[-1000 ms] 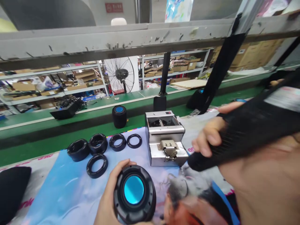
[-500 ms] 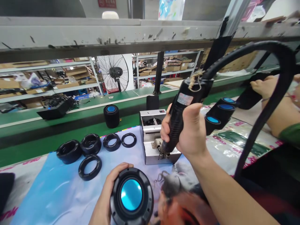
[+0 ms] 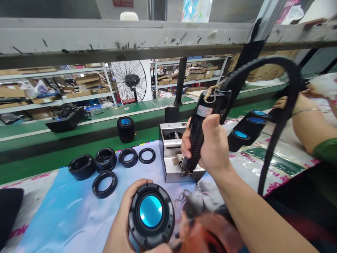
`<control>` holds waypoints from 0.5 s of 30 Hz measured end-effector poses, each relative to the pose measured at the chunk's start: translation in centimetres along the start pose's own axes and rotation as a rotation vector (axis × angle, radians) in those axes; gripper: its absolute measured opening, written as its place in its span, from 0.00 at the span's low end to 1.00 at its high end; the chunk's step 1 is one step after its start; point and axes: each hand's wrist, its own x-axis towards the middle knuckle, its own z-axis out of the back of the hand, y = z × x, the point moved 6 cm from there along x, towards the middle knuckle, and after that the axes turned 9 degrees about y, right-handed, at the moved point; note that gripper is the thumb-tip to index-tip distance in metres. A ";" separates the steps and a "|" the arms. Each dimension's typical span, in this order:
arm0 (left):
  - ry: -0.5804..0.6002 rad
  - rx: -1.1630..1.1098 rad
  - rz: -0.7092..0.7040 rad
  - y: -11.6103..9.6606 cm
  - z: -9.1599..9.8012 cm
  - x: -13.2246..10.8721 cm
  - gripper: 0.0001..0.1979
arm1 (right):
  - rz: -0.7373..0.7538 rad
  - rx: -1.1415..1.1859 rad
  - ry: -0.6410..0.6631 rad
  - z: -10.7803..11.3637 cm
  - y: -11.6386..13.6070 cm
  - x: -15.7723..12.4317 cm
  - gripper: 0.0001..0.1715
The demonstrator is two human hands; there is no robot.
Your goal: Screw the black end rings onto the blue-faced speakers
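Note:
My left hand (image 3: 121, 221) is wrapped round a black cylindrical speaker (image 3: 151, 211) with a shiny blue disc in a dark notched ring, its face turned up toward me. In my right hand (image 3: 216, 149), a black electric screwdriver (image 3: 197, 135) is gripped with the thumb raised along its side. Its thick black cable (image 3: 279, 63) loops over to the right. The screwdriver's tip points down at the front of a silver screw feeder (image 3: 168, 168); whether it touches a screw there is too small to tell.
Several black rings (image 3: 104, 184) lie on the blue printed sheet (image 3: 68, 214) at left. Another speaker (image 3: 125, 130) stands on the green bench behind. Further blue-faced speakers (image 3: 240, 137) lie at right, near a co-worker's arm (image 3: 308, 112). A metal beam (image 3: 131, 38) crosses overhead.
The view has shifted slightly. My left hand and the speaker are a little higher in the picture, and its thumb now shows at the bottom. The screwdriver stays at the feeder; its cable has swung left.

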 end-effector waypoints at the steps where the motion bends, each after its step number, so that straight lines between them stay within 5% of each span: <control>1: 0.008 -0.014 0.006 0.0 -0.2 0.0 0.51 | -0.014 0.003 -0.007 0.0 0.1 0.0 0.44; 8: 0.061 -0.201 0.062 -0.5 -2.1 -0.1 0.56 | -0.013 0.016 -0.063 0.0 0.9 0.2 0.48; 15: 0.065 -0.175 0.053 0.0 -1.6 -0.2 0.55 | -0.034 0.077 -0.071 -0.5 2.6 -0.2 0.47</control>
